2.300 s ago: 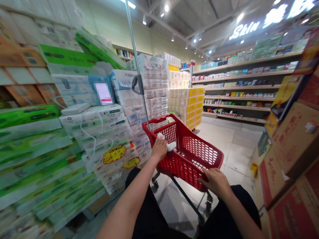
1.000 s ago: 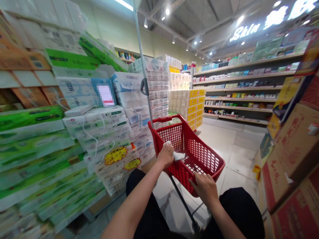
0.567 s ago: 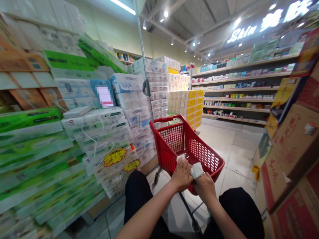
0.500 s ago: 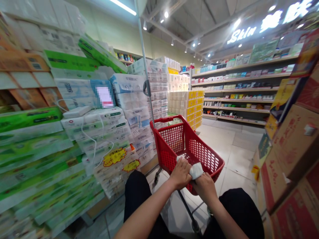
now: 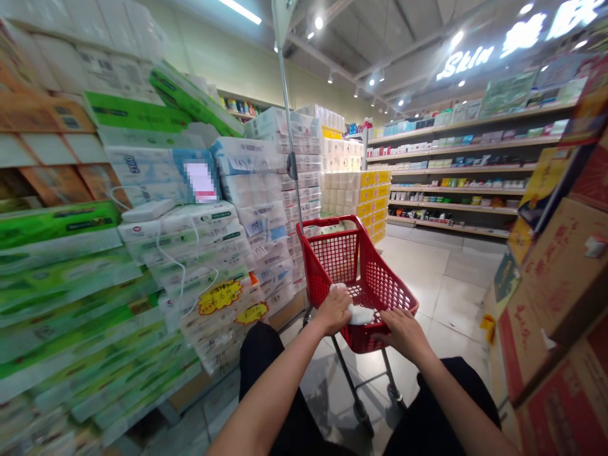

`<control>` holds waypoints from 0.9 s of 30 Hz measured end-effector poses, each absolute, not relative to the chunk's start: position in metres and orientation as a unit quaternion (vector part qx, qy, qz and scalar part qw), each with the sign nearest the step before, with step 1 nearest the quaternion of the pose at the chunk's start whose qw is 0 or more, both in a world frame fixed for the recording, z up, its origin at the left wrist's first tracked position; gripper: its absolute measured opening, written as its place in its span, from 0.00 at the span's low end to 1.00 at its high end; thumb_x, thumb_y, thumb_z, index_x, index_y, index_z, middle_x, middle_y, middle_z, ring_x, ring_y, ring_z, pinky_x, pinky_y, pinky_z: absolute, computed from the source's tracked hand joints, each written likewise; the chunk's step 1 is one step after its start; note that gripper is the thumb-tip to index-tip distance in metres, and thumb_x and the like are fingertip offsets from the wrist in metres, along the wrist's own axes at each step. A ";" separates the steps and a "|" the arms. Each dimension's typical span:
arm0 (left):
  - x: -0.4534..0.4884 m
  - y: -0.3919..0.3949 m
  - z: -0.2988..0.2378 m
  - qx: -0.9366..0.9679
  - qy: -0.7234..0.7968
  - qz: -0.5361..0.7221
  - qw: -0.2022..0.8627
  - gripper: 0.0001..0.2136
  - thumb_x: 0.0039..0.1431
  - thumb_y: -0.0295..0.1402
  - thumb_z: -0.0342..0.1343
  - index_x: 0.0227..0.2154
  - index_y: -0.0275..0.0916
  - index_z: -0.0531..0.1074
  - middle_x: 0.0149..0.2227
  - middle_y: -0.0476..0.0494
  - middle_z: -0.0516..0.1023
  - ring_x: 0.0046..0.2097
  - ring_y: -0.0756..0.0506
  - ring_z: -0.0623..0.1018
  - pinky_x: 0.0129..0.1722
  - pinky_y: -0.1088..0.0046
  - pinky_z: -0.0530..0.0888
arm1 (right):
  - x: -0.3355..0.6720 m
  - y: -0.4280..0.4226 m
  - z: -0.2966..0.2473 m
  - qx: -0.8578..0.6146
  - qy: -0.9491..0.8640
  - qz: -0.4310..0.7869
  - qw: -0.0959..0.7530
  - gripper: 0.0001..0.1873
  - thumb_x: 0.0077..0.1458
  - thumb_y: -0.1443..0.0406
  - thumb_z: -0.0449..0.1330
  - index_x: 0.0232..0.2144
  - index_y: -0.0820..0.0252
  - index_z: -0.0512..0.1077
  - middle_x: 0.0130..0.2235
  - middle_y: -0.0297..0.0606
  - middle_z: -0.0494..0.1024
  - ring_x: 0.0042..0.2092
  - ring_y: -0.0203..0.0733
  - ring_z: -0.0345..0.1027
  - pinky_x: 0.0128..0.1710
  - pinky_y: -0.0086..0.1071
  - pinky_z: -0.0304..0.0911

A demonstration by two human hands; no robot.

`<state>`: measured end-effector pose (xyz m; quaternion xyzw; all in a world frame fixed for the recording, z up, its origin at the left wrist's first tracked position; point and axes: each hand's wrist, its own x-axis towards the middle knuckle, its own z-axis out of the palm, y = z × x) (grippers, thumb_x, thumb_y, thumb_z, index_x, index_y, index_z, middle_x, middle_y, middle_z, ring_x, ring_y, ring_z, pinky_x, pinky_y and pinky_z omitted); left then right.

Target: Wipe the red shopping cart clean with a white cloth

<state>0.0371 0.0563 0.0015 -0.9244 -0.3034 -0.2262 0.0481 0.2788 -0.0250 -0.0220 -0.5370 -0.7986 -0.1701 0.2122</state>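
Observation:
A red plastic shopping cart (image 5: 323,278) with perforated basket walls stands between my knees, on thin metal legs with casters. Closed around a crumpled white cloth (image 5: 361,315), my left hand (image 5: 334,309) presses it on the near rim of the basket. The cloth bulges out on both sides of the fingers; whether it is paper or fabric I cannot tell. My right hand (image 5: 405,330) grips the basket's near right corner, fingers over the rim and nothing else visible in it. A tall metal pole (image 5: 288,114) rises from the cart's far left corner.
Stacked tissue packs (image 5: 256,190) line the left side, with a phone (image 5: 200,180), a white power bank (image 5: 148,211) and a cable on them. Cardboard boxes (image 5: 560,272) are piled at right. Shelves (image 5: 451,171) of small goods stand behind a tiled floor (image 5: 427,278).
My right hand has moved right, away from the cloth, onto the basket's corner. My left hand has shifted slightly left and up with the cloth. The cart has turned a little.

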 end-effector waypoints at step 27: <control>0.043 0.023 -0.021 -0.923 -0.292 -0.210 0.133 0.10 0.63 0.41 0.51 0.36 0.39 0.67 0.40 0.42 0.71 0.45 0.42 0.70 0.51 0.59 0.65 | 0.223 -0.031 -0.027 -0.549 -0.782 -0.181 0.230 0.07 0.53 0.61 0.61 0.31 0.59 0.70 0.33 0.39 0.75 0.38 0.44 0.65 0.40 0.35 0.52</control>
